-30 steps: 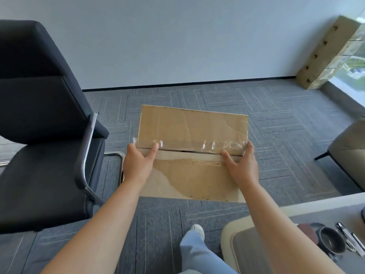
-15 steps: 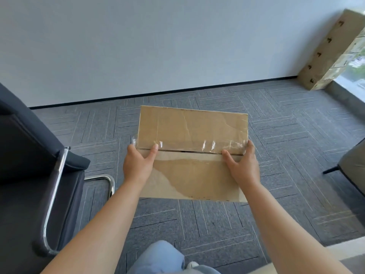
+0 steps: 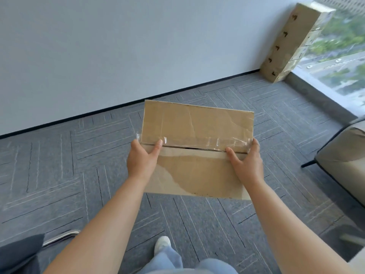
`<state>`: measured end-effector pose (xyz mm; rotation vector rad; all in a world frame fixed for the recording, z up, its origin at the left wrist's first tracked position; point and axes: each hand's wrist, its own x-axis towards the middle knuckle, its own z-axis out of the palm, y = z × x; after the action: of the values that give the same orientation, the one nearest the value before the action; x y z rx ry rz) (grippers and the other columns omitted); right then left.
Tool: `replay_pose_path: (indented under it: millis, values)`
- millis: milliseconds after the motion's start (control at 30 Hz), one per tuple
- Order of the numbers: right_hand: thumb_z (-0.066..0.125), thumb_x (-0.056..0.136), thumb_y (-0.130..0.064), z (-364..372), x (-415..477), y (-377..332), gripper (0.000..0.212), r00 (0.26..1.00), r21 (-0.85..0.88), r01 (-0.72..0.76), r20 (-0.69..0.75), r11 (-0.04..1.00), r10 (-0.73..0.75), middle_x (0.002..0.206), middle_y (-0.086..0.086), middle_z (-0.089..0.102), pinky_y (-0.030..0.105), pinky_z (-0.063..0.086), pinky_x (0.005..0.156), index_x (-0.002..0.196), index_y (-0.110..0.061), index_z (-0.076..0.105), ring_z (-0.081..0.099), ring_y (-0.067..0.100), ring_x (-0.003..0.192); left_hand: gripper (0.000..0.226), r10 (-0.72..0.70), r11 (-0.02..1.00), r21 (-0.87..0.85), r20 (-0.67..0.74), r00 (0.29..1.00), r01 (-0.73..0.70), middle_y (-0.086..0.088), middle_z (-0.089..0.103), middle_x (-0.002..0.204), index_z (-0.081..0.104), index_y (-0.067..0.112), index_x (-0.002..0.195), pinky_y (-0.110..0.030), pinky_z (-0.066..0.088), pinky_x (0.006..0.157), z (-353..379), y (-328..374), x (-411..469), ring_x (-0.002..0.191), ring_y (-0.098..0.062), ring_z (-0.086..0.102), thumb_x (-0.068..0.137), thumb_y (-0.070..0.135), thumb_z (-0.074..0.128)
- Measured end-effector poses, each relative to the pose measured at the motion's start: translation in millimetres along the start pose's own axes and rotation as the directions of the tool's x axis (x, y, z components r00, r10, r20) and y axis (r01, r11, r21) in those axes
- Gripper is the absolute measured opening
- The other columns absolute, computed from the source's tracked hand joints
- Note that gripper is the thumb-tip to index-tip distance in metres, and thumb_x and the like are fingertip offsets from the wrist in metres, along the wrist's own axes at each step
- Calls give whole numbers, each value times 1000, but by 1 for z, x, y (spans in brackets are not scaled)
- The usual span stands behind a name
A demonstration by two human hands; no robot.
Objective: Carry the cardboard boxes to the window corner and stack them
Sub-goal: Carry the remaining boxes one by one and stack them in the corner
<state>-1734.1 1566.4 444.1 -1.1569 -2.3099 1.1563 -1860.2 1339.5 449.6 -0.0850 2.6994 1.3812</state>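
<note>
1. Two hands are carrying one cardboard box [image 3: 197,123]. Most of the fingers are passing out of sight over its side edges, so only the thumbs and the backs of the hands are showing.
2. The box's side walls and underside are facing away from the camera. A pale chair [image 3: 341,157] at the right and a dark chair [image 3: 17,252] at the lower left are both being cut off by the frame.
3. The left hand [image 3: 141,163] is gripping the box's left edge, its thumb [image 3: 157,147] pressing flat on the top face at the seam.
4. The right hand [image 3: 245,165] is gripping the right edge in mirror fashion, its thumb [image 3: 232,154] lying on the top beside the tape.
5. The box is being held level in front of the person, above the grey carpet [image 3: 59,175] and well apart from the corner.
6. Its top is showing two brown flaps meeting at a central seam, which is gaping slightly. A wrinkled strip of clear tape [image 3: 197,142] is running along that seam, and the near flap is showing a paler torn patch.
7. A stack of boxes [image 3: 290,42] is standing in the far corner between the wall [image 3: 118,46] and the window [image 3: 339,56]; its window-side face is hard to make out against the glare.
</note>
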Motion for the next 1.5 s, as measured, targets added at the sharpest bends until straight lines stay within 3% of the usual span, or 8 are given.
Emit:
replay_pose_path:
  millis: [400,700,900,1100,1500]
  values:
    - [64,80,-50,13,172,-17,87,981,53,-127,-140,990,133,146,1,39,43,37,105,147,-23,16,41,24,129,63,136,989,32,156,978,-143,-8,55,118,40,6,124,-36,45,82,108,104,159,105,-29,55,84,51,58]
    - [63,81,-52,-31,368,-12,90,977,60,-143,-153,988,151,149,1,34,42,35,106,149,-22,13,38,24,133,61,162,985,36,180,970,-171,-4,51,108,41,5,123,-31,41,74,244,228,258,90,-22,50,85,50,58]
    - [64,79,-54,-46,476,-22,90,976,62,-125,-169,990,134,150,-1,34,43,35,106,148,-22,15,38,23,133,60,185,981,24,174,967,-192,-8,56,119,41,7,123,-30,40,75,306,290,324,104,-27,55,84,49,58]
    - [64,79,-53,-34,565,-37,90,972,71,-149,-172,986,160,148,1,36,43,35,105,148,-22,14,39,24,132,55,190,980,19,201,961,-198,-8,57,114,43,8,117,-34,44,80,354,331,399,103,-29,56,84,49,59]
    - [64,80,-53,21,766,-100,90,919,116,-221,-308,968,247,148,2,37,44,35,104,148,-23,13,39,25,132,63,334,936,6,307,891,-352,-9,53,125,38,4,128,-27,35,78,449,436,616,112,-28,52,86,48,57]
